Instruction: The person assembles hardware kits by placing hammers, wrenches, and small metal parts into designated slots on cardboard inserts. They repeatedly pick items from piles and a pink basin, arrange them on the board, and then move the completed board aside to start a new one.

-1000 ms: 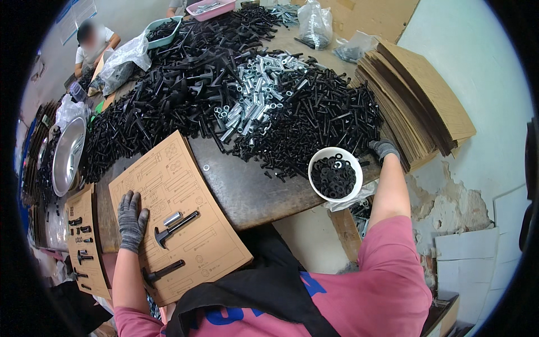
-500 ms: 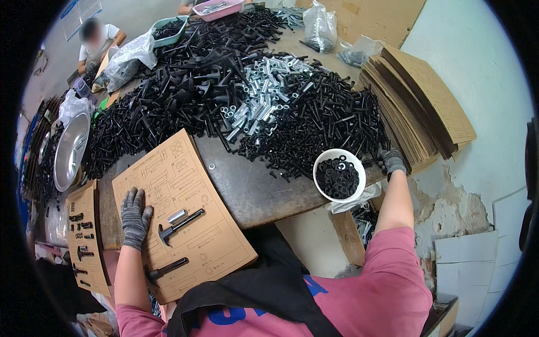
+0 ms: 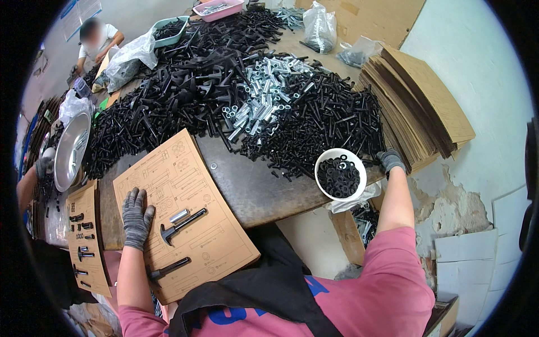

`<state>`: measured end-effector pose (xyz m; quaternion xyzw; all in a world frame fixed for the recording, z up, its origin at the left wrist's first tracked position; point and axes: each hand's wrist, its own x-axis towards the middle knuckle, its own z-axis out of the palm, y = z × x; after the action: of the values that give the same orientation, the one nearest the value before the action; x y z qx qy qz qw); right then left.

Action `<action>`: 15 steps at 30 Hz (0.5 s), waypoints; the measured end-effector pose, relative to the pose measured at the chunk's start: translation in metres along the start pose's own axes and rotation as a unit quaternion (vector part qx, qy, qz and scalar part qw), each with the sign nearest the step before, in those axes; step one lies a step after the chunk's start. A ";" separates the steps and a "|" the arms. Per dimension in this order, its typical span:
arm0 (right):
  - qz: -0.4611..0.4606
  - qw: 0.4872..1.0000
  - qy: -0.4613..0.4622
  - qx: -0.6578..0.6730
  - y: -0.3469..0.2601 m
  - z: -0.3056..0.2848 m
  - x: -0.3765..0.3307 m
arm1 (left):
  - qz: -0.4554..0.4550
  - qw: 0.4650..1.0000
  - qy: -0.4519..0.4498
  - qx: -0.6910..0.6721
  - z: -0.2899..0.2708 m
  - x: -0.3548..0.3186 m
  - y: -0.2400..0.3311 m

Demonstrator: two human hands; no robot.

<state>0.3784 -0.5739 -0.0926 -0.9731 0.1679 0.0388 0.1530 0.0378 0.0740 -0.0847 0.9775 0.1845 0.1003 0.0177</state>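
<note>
My left hand, in a grey glove, lies open and flat on a printed brown cardboard sheet. Beside it on the sheet rest a silver sleeve and a black T-shaped bolt; another black T-shaped bolt lies nearer me. My gloved right hand is at the right edge of a heap of black bolts, with its fingers curled in among them. What they hold is hidden. Just left of that hand, a white bowl contains black washers.
Silver sleeves lie amid the black parts. A cardboard stack stands at right. At left are a metal bowl, a card with fixed black parts and a co-worker's gloved hand. Another person sits at the far left.
A co-worker's gloved hand and forearm have come in at the left, beside the metal bowl. My right hand has shifted slightly at the heap's edge; my left stays on the sheet.
</note>
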 end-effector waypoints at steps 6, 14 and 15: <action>0.010 0.990 0.044 0.136 0.038 0.046 0.009 | 0.010 1.000 0.009 0.018 0.006 0.001 -0.003; 0.010 0.943 0.101 0.317 0.060 0.054 -0.008 | 0.016 1.000 0.006 0.005 0.006 0.005 0.000; 0.016 0.948 0.093 0.303 0.051 0.056 -0.011 | 0.010 1.000 0.003 0.006 0.004 0.004 0.001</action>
<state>0.3496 -0.5989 -0.1588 -0.8773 0.2008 -0.1021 0.4238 0.0421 0.0747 -0.0881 0.9791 0.1754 0.1025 0.0107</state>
